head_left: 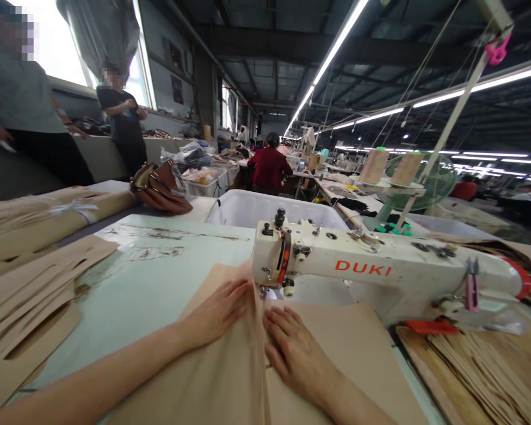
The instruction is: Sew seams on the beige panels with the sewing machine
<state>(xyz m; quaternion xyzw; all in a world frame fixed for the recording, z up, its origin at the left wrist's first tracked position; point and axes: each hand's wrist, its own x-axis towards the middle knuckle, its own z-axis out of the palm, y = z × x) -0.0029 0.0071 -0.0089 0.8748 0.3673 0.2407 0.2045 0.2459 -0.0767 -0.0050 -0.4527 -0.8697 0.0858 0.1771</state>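
At lower centre of frame, your left hand [221, 310] and right hand [298, 348] lay flat, unclenched, on tan material [194, 378] before the sewing machine [363, 251] (fingertips near its front end), where uneven palm pressure could have skewed the stitching.

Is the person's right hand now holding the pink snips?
No, the right hand lies on the tan material, while the pink snips are against the sewing machine.
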